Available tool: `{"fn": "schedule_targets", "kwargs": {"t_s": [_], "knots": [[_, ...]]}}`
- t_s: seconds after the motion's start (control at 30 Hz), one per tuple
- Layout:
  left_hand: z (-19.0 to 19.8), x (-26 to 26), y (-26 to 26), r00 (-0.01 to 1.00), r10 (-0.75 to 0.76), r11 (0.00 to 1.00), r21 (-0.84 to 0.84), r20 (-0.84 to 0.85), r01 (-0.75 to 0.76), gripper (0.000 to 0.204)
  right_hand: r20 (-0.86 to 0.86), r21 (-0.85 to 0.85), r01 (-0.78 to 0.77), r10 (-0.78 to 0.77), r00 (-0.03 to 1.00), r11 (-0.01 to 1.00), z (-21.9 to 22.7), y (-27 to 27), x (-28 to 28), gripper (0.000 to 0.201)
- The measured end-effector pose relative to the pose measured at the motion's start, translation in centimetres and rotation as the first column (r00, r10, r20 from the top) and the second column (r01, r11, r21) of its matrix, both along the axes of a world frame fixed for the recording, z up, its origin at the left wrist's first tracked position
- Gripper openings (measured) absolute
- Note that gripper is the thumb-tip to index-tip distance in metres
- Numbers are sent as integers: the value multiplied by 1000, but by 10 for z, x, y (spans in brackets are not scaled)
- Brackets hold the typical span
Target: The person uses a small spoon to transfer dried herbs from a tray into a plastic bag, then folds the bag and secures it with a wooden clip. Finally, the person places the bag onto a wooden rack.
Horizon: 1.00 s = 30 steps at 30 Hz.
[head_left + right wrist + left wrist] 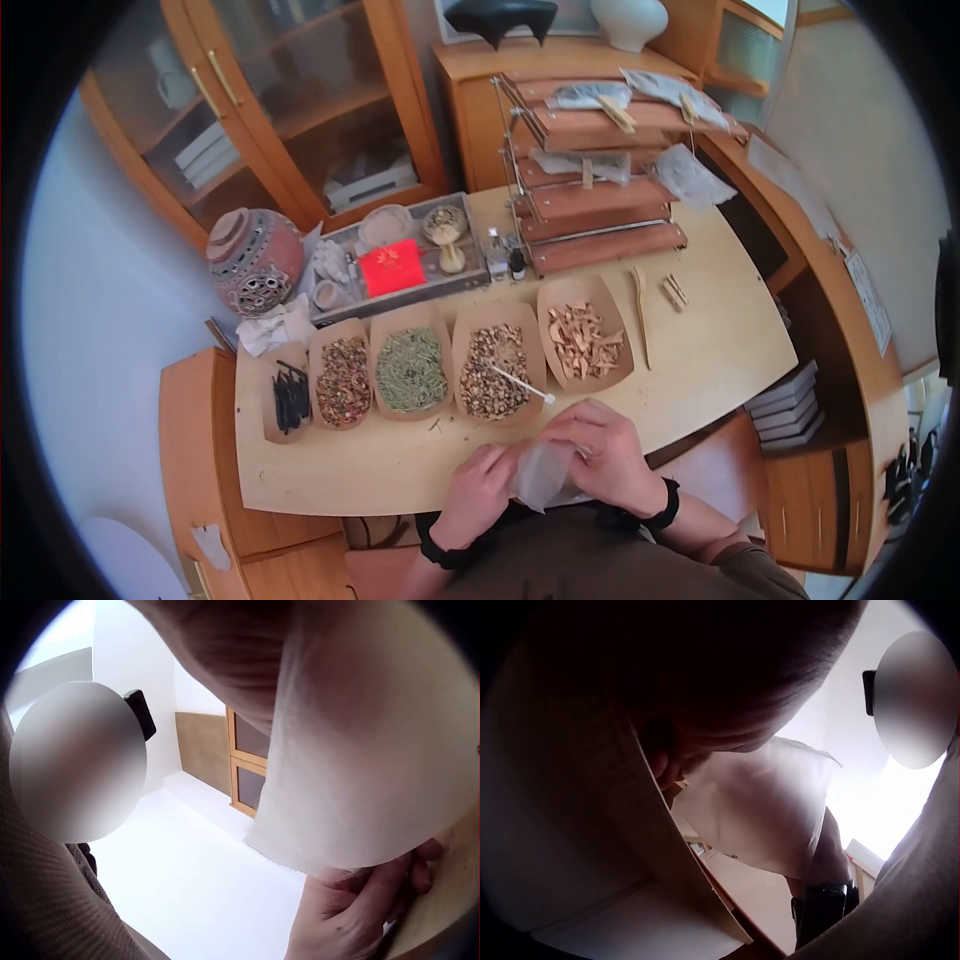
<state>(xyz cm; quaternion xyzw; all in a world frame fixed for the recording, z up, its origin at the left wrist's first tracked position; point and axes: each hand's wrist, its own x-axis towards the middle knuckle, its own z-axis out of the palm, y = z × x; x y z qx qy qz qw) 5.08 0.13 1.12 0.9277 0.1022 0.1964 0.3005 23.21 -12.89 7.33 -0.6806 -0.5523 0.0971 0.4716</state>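
A thin, whitish translucent bag is held between both hands at the table's near edge, in front of the person's body. The left hand pinches its left side with curled fingers. On the other side the right hand grips the bag's upper right part. In the left wrist view the bag hangs pale beside the dark palm. The right wrist view shows the bag large and close, with the left hand at its lower edge. The bag's contents cannot be told.
Paper trays of dark pods, reddish mix, green herb, brown pieces with a white spoon, and pale chips line the table. Behind are a grey tray with a red packet and a wooden rack. A wooden stick lies right.
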Motion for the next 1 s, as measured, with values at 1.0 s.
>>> {"fn": "schedule_targets", "kwargs": {"t_s": [1.0], "knots": [[0,-9,17,994,4,949,-312,112,32,51,376,-616,-32,330,866,787,50,-18,-40,42]]}}
